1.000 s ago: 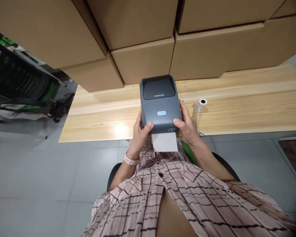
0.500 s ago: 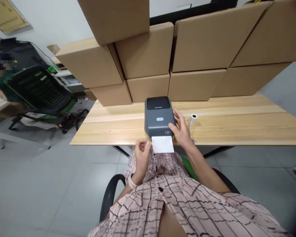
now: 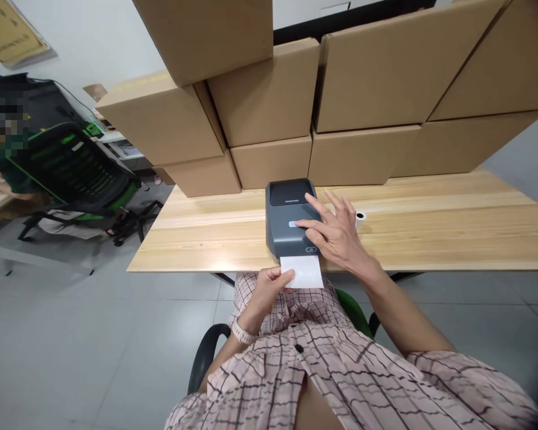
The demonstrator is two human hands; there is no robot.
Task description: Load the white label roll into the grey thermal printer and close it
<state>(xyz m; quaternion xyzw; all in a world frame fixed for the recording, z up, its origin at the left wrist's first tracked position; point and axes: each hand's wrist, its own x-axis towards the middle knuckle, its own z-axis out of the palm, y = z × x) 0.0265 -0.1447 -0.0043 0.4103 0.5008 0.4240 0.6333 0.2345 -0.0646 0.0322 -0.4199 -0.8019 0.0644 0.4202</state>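
The printer (image 3: 281,218) points lengthwise toward the person (image 3: 260,376).

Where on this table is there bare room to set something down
The table is bare left of the printer, in front of the cardboard boxes, and again right of the paper roll. The middle is crowded: the right hand is over the printer, the left hand holds the white paper at its front, and boxes stand close behind.
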